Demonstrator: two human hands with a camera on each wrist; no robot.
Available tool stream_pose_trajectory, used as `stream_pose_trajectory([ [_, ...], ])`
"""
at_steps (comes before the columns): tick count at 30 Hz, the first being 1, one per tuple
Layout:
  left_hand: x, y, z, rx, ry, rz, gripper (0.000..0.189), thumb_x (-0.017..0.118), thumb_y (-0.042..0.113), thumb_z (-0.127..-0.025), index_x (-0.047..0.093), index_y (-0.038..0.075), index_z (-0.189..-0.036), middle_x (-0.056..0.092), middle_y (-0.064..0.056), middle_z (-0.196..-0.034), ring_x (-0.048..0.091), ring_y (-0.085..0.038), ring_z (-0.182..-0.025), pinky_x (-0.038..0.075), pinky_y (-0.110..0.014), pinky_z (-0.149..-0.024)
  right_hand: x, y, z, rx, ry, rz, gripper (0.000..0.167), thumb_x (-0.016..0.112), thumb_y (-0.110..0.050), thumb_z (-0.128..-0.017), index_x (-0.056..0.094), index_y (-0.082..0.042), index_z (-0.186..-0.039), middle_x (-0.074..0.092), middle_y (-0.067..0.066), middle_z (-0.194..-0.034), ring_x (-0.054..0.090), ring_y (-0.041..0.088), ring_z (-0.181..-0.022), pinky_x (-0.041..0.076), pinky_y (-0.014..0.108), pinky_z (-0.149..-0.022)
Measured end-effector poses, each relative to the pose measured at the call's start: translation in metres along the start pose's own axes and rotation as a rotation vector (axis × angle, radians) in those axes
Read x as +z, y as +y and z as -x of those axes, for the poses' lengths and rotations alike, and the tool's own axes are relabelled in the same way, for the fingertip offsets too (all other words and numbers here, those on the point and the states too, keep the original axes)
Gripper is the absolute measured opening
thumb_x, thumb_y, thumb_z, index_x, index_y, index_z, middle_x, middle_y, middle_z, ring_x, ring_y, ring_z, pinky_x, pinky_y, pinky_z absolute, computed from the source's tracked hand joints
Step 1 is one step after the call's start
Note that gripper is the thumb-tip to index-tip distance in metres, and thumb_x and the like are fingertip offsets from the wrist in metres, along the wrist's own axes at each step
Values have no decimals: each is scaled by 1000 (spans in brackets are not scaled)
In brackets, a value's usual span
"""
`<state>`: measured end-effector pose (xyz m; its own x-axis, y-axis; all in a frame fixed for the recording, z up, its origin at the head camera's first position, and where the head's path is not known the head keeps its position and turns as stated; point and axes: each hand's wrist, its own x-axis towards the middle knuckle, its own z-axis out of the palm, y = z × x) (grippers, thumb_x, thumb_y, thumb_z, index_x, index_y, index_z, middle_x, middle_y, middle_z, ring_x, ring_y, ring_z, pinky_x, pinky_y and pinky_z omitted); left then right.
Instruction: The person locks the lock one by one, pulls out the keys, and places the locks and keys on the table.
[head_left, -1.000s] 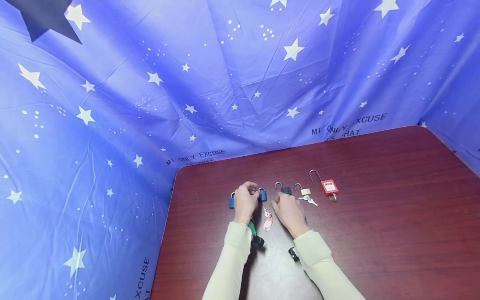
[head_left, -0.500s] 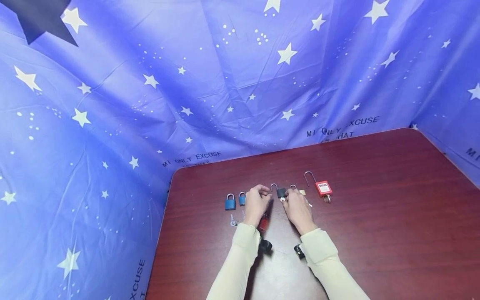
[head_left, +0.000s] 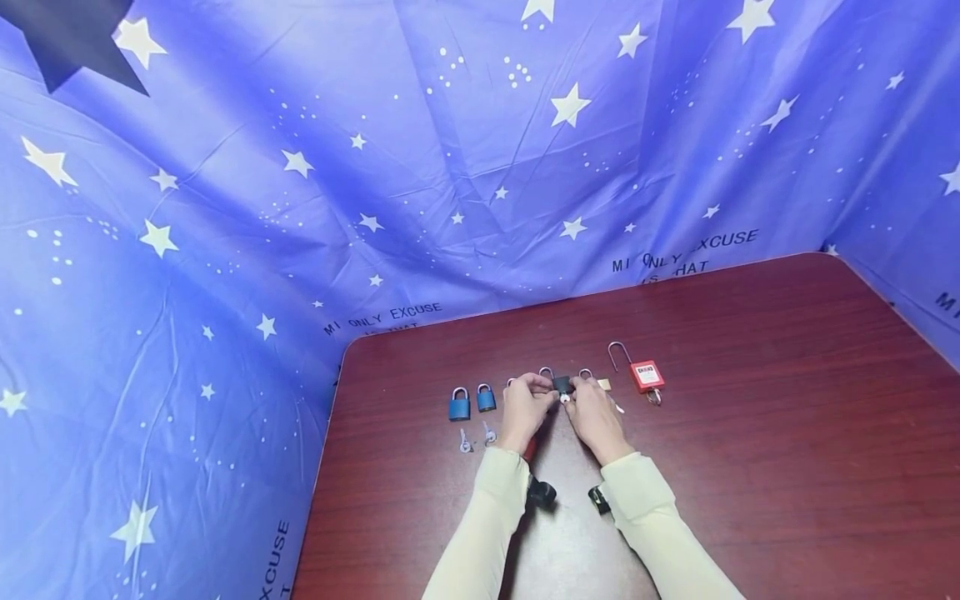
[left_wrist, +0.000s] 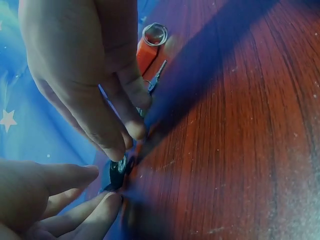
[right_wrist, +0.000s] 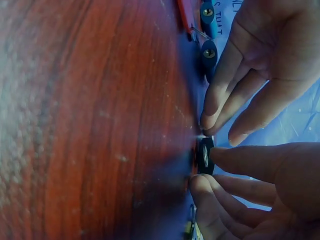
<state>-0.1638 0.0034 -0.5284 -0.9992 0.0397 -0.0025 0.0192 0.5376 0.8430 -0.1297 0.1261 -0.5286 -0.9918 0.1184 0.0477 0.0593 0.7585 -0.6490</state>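
Observation:
A black padlock [head_left: 562, 384] lies on the table between my two hands, its shackle up and away from me. A small silver key [head_left: 565, 399] shows at its lower end. My right hand [head_left: 597, 417] holds the padlock's right side; in the right wrist view a fingertip [right_wrist: 220, 156] rests against its keyhole end. At the opposite side, the fingertips of my left hand [head_left: 527, 410] pinch the body's left edge. The left hand partly hides a third blue padlock. A brass-coloured padlock [head_left: 604, 385] and its keys sit mostly behind the right hand.
Two blue padlocks [head_left: 460, 406] stand to the left, with small keys [head_left: 465, 442] in front of them. On the right lies a red padlock [head_left: 647, 376] with a long raised shackle. Part of a red key tag [head_left: 531, 451] shows beside the left wrist. A starry curtain [head_left: 465, 167] hangs behind the table.
My left hand has moved right, from among the blue padlocks to the black padlock's left side. The right hand has shifted right, from in front of the black padlock to its right side.

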Motion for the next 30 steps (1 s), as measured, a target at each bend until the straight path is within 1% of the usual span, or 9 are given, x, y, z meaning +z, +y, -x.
stream_pose_trajectory([
  [4,2,-2,-2,-16,28,8,7,81,5,-79,74,7,-80,75,-4,-75,67,-2,-65,51,-15,-60,1,2,-3,3,13,-14,17,68,-4,-87,66,4,-102,65,18,-92,65,39,-90,51,53,-78],
  [7,2,-4,-2,-28,39,50,8,81,3,-78,73,5,-80,75,-6,-74,68,-4,-63,52,-16,-58,3,2,-4,17,11,-30,12,69,-6,-87,67,3,-96,66,17,-91,65,37,-90,51,52,-78],
  [11,1,-4,0,-36,34,92,10,80,0,-77,73,1,-84,75,-10,-74,71,-11,-64,54,-17,-58,7,4,-6,12,28,-50,14,70,-8,-86,68,5,-92,67,18,-86,65,38,-87,51,52,-76],
  [13,2,-4,2,-53,30,123,11,80,0,-78,72,-1,-86,75,-11,-75,72,-13,-66,55,-18,-59,9,4,-6,16,35,-69,16,71,-8,-85,67,6,-91,68,18,-83,66,37,-85,51,51,-75],
  [17,4,-2,4,-97,23,173,16,79,-2,-79,70,-4,-93,75,-13,-77,73,-15,-67,56,-19,-60,12,3,-5,48,21,-105,20,73,-6,-83,62,6,-93,72,16,-81,68,34,-80,51,48,-72],
  [20,5,-2,4,-106,27,184,18,78,-3,-79,70,-5,-95,75,-13,-78,72,-14,-67,57,-20,-60,13,3,-4,70,12,-115,22,74,-5,-83,59,5,-95,74,16,-81,70,32,-79,51,48,-72],
  [24,8,-3,3,-115,39,193,18,78,-4,-79,69,-5,-95,75,-12,-78,72,-13,-67,57,-20,-60,12,2,-5,87,11,-135,27,75,-7,-82,59,7,-99,74,16,-80,71,33,-79,52,50,-73],
  [25,8,-3,3,-126,38,201,18,78,-4,-79,70,-4,-96,75,-12,-78,71,-12,-68,57,-20,-60,12,3,-5,94,5,-141,29,75,-7,-82,60,7,-101,74,16,-80,71,33,-79,52,50,-73],
  [30,9,-3,2,-128,32,219,18,77,-5,-79,69,-4,-95,75,-13,-77,71,-12,-65,57,-20,-58,8,3,-7,142,-54,-153,37,73,-10,-83,60,9,-111,74,13,-80,70,35,-85,53,50,-77],
])
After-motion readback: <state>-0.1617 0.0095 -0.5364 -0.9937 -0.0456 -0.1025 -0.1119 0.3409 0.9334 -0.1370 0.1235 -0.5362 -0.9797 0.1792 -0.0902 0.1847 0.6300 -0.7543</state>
